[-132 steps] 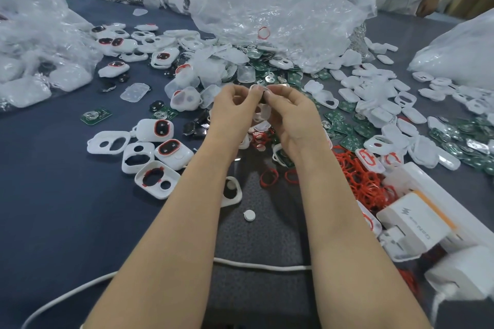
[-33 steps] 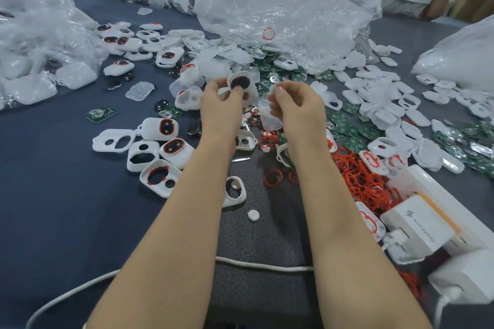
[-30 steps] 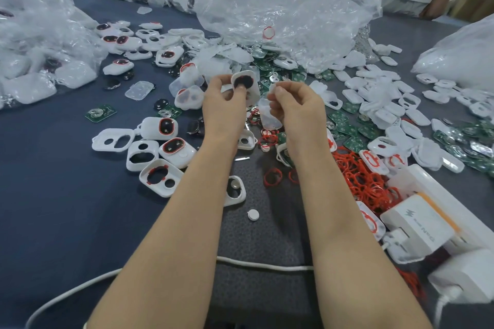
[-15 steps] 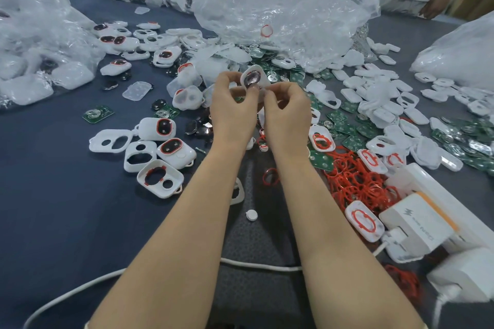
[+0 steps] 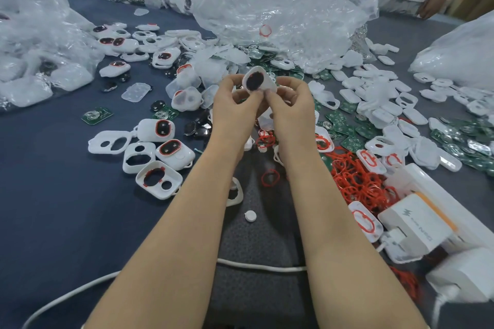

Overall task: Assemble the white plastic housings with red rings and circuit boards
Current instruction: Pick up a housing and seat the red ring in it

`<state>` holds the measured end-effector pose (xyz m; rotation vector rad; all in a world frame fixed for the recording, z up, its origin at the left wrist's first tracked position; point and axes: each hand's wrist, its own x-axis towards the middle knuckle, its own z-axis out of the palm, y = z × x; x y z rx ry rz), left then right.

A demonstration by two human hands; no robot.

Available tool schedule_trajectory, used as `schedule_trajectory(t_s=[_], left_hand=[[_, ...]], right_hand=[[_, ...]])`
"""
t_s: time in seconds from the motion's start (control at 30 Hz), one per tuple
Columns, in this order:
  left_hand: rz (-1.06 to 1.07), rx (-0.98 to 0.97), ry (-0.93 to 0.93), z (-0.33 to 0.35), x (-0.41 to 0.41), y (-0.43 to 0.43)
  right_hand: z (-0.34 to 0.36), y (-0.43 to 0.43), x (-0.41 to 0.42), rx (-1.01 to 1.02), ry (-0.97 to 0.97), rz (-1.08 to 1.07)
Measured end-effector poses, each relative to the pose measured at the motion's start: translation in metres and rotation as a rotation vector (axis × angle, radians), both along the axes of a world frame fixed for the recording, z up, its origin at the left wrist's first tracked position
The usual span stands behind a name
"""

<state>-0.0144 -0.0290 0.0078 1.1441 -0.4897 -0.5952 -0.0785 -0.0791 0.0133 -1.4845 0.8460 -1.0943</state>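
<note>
Left hand (image 5: 235,107) and right hand (image 5: 292,108) meet fingertip to fingertip. Each is curled and pinches the lower edge of one white housing (image 5: 257,80), whose dark oval opening faces the camera. The housing is held up, left of and beyond the heap of red rings (image 5: 358,181). Green circuit boards (image 5: 347,129) lie just beyond that heap.

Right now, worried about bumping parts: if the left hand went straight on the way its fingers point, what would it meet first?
The left hand meets the white housing it pinches first; beyond that, probably the clear plastic bag, though depth is unclear.
</note>
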Motion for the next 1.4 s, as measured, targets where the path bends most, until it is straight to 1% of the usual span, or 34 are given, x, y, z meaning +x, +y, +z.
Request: schedule_trajectory(t_s=[0.1, 0.2, 0.33, 0.43, 0.63, 0.73, 0.83, 0.9, 0.97, 1.03, 1.1, 1.17, 1.23, 1.27, 1.3, 1.4], left_hand=[[-0.023, 0.022, -0.053, -0.001, 0.000, 0.001], [-0.036, 0.019, -0.061, -0.001, 0.000, 0.001], [-0.032, 0.060, -0.137, -0.002, 0.000, 0.000], [-0.035, 0.079, -0.161, -0.001, 0.000, 0.000], [-0.043, 0.114, -0.286, -0.002, 0.000, 0.002], [-0.078, 0.106, -0.271, -0.001, 0.001, 0.003], [-0.080, 0.121, -0.220, 0.000, 0.003, 0.002], [-0.038, 0.148, -0.186, 0.001, 0.006, 0.003], [0.035, 0.183, -0.138, 0.002, 0.014, 0.005], [0.108, 0.204, -0.072, 0.001, 0.022, 0.007], [0.164, 0.215, -0.046, 0.001, 0.025, 0.008], [0.176, 0.223, -0.046, 0.000, 0.025, 0.007], [0.169, 0.218, -0.035, 0.000, 0.023, 0.005], [0.163, 0.217, -0.023, -0.001, 0.022, 0.004], [0.153, 0.220, -0.010, 0.000, 0.022, 0.004], [0.101, 0.206, 0.026, 0.001, 0.019, 0.004]], right_hand=[[0.001, -0.005, -0.005, 0.058, -0.002, 0.068], [-0.001, -0.009, -0.006, 0.093, -0.006, 0.081], [-0.003, -0.012, -0.005, 0.084, 0.008, 0.088], [-0.004, -0.013, -0.005, 0.079, 0.024, 0.079], [-0.003, -0.016, -0.010, 0.006, 0.131, 0.059], [-0.003, -0.016, -0.010, 0.038, 0.143, 0.034], [-0.001, -0.011, -0.010, 0.055, 0.133, 0.070], [0.003, -0.010, -0.013, 0.061, 0.105, 0.129], [0.006, -0.013, -0.017, 0.038, 0.109, 0.112], [0.007, -0.018, -0.023, -0.086, 0.229, -0.029], [0.003, -0.020, -0.026, -0.275, 0.457, -0.131], [-0.003, -0.018, -0.023, -0.389, 0.711, -0.112], [-0.008, -0.013, -0.015, -0.435, 0.931, -0.095], [-0.010, -0.012, -0.012, -0.441, 0.998, -0.108], [-0.010, -0.010, -0.010, -0.443, 1.027, -0.126], [-0.010, -0.011, -0.008, -0.419, 1.008, -0.144]])
